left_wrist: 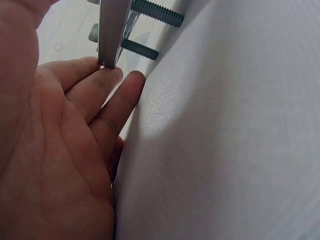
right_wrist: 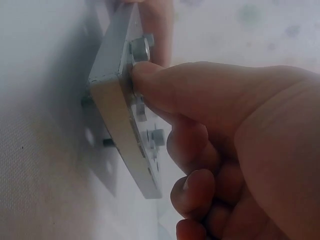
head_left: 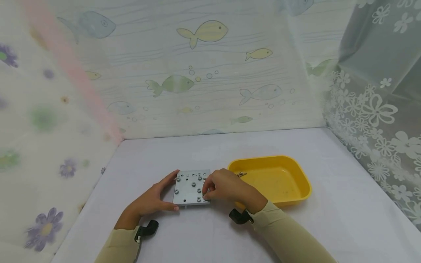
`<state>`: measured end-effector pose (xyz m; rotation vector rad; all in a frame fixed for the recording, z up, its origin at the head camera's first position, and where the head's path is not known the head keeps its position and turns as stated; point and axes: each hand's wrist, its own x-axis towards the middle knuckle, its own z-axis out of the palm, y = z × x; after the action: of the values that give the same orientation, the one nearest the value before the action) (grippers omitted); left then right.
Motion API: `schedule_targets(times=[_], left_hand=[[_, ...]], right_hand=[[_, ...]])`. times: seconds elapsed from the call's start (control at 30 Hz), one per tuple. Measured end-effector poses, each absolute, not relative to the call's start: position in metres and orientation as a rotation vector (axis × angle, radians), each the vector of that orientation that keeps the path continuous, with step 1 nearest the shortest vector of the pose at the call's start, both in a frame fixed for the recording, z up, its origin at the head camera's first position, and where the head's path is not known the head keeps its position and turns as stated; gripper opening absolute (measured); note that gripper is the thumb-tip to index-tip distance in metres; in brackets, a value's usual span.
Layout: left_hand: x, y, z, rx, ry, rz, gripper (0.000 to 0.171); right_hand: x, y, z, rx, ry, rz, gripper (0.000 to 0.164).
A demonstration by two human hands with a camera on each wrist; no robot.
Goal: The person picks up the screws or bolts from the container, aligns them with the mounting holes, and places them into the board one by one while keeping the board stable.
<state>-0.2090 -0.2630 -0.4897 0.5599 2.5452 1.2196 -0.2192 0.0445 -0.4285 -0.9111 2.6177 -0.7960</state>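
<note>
A flat silver metal plate (head_left: 188, 187) with several holes and socket-head bolts is held just above the white table. Bolt shanks (left_wrist: 157, 12) stick out beneath it in the left wrist view. My left hand (head_left: 147, 199) grips the plate's left side, thumb at the front edge and fingers at the back-left corner. Over the plate's right side, my right hand (head_left: 227, 187) has thumb and forefinger pinched together near the front corner. Those fingertips (right_wrist: 145, 75) press close to the plate face beside a bolt head (right_wrist: 140, 49), mostly hiding the bolt they pinch.
Just right of the plate stands a yellow tray (head_left: 304, 182), with a few small metal bolts (head_left: 241, 174) at its left side, partly behind the right hand. Printed fish curtains rise behind the white table (head_left: 158, 153), and flowered sheets hang at both sides.
</note>
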Motion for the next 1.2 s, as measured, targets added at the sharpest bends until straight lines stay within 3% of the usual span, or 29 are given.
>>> schedule_targets(times=[1.2], left_hand=[[-0.21,-0.2631,-0.4897,0.541,2.508,1.261,0.122]], right_hand=[[-0.2185,0.0439,-0.4204,-0.939,2.602,-0.803,0.005]])
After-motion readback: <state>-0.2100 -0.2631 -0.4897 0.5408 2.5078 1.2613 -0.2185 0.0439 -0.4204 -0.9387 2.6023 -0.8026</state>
